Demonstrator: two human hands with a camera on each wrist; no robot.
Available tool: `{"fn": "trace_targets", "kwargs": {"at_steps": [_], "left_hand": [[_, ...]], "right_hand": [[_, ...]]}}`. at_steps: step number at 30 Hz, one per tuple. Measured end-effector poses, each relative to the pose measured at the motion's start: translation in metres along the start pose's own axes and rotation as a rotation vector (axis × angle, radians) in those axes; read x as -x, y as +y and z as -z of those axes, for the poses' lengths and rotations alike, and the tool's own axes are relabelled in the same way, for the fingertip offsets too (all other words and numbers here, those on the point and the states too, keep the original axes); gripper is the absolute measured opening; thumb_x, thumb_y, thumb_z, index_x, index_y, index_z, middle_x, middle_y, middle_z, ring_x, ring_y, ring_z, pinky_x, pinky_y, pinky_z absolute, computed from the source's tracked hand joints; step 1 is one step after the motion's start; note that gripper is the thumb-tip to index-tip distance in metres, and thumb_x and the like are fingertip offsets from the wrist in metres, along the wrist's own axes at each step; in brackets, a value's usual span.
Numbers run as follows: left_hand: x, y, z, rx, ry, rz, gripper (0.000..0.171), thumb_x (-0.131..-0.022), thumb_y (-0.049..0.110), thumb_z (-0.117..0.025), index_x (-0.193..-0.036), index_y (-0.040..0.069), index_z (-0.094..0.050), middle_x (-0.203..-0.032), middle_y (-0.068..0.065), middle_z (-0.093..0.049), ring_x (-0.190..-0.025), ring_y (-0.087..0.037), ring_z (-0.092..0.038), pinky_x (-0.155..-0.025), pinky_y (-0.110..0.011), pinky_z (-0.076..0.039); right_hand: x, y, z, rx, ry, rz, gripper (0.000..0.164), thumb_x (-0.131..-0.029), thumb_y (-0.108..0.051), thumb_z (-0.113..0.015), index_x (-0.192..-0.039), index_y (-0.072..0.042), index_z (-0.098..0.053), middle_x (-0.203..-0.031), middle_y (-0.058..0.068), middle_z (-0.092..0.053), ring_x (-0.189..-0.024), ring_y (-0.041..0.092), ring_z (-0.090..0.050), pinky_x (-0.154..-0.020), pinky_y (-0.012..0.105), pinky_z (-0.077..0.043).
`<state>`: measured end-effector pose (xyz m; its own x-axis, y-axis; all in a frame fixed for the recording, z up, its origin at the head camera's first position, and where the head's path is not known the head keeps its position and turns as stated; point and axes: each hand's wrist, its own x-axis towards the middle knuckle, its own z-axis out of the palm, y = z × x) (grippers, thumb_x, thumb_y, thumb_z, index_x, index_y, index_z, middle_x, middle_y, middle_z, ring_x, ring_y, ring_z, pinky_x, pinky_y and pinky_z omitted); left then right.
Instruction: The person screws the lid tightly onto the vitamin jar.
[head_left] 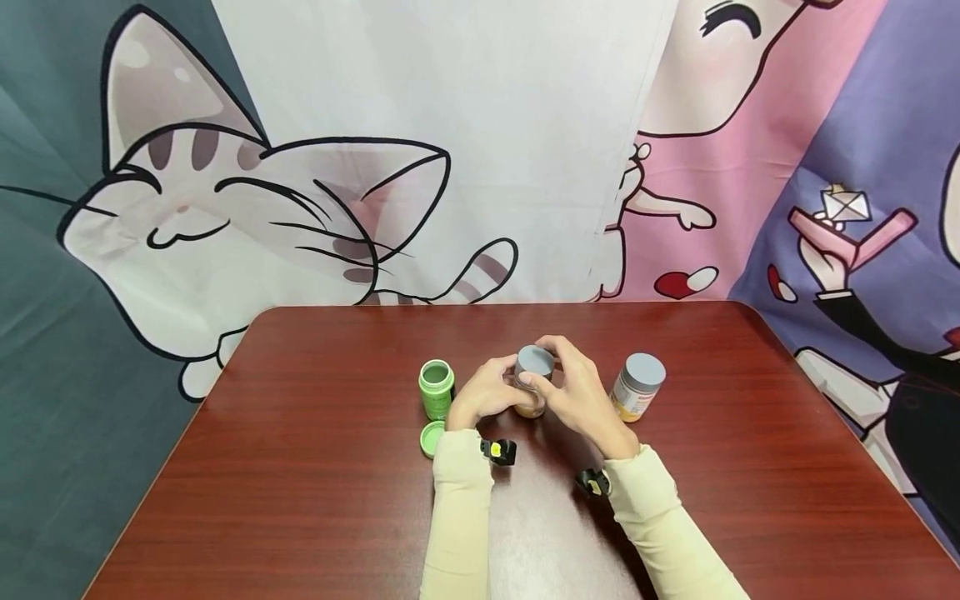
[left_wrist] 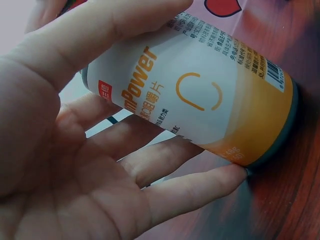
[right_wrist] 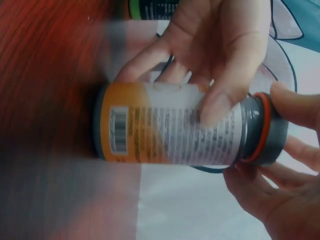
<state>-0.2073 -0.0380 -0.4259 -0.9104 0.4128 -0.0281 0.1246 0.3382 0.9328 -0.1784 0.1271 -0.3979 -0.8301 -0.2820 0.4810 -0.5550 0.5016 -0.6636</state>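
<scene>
Between both hands stands a supplement bottle, white and orange with a printed label. My left hand grips its body, thumb across the label and fingers round the far side. In the right wrist view the dark grey lid sits at the bottle's neck, with an orange ring at its lower edge and a dark neck band showing below. My right hand holds this lid between thumb and fingers. The bottle's base is at the table surface.
Left of the hands stands a green bottle with its top uncovered, and a green lid lies in front of it. Another white and orange bottle with a grey lid stands to the right. A cartoon-printed cloth hangs behind the brown table.
</scene>
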Motion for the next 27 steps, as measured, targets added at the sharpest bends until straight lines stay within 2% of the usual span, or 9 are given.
{"fn": "trace_targets", "kwargs": {"at_steps": [9,15,21,24,27], "left_hand": [[0.0,0.0,0.0,0.027,-0.015,0.006,0.038,-0.066,0.016,-0.079,-0.101,0.019,-0.065,-0.089,0.004,-0.067,-0.081,-0.011,-0.062,-0.081,-0.028,-0.046],[-0.001,0.0,0.0,0.015,-0.01,-0.005,0.039,-0.066,0.015,-0.079,-0.101,0.019,-0.064,-0.088,0.004,-0.067,-0.08,-0.011,-0.061,-0.08,-0.028,-0.046],[-0.001,0.0,0.001,-0.002,-0.012,-0.008,0.04,-0.067,0.015,-0.079,-0.104,0.019,-0.063,-0.09,0.004,-0.067,-0.081,-0.011,-0.061,-0.08,-0.027,-0.046],[-0.001,-0.001,0.0,-0.024,-0.005,-0.015,0.044,-0.066,0.017,-0.08,-0.106,0.018,-0.063,-0.091,0.005,-0.066,-0.082,-0.01,-0.06,-0.08,-0.027,-0.046],[-0.001,-0.002,-0.001,-0.036,-0.004,-0.02,0.047,-0.066,0.02,-0.081,-0.109,0.017,-0.062,-0.093,0.006,-0.066,-0.084,-0.009,-0.06,-0.082,-0.027,-0.045]], "right_hand": [[0.001,-0.001,0.006,0.077,-0.071,0.031,0.043,-0.081,-0.019,-0.071,-0.116,-0.007,-0.05,-0.105,0.003,-0.055,-0.09,0.014,-0.053,-0.075,0.034,-0.047],[0.0,-0.001,0.001,0.148,-0.023,0.03,0.052,-0.077,-0.025,-0.074,-0.118,-0.005,-0.048,-0.106,0.007,-0.056,-0.088,0.017,-0.053,-0.075,0.034,-0.046],[0.001,-0.001,-0.005,0.223,0.044,0.003,0.06,-0.073,-0.034,-0.077,-0.117,-0.003,-0.049,-0.104,0.01,-0.054,-0.08,0.02,-0.048,-0.071,0.032,-0.041],[0.001,-0.001,-0.005,0.236,0.036,-0.027,0.063,-0.073,-0.038,-0.076,-0.117,-0.002,-0.048,-0.105,0.01,-0.053,-0.083,0.02,-0.046,-0.074,0.033,-0.04],[0.002,-0.001,-0.002,0.204,-0.009,-0.067,0.069,-0.073,-0.043,-0.074,-0.122,-0.004,-0.046,-0.11,0.01,-0.052,-0.091,0.021,-0.048,-0.08,0.036,-0.041]]}}
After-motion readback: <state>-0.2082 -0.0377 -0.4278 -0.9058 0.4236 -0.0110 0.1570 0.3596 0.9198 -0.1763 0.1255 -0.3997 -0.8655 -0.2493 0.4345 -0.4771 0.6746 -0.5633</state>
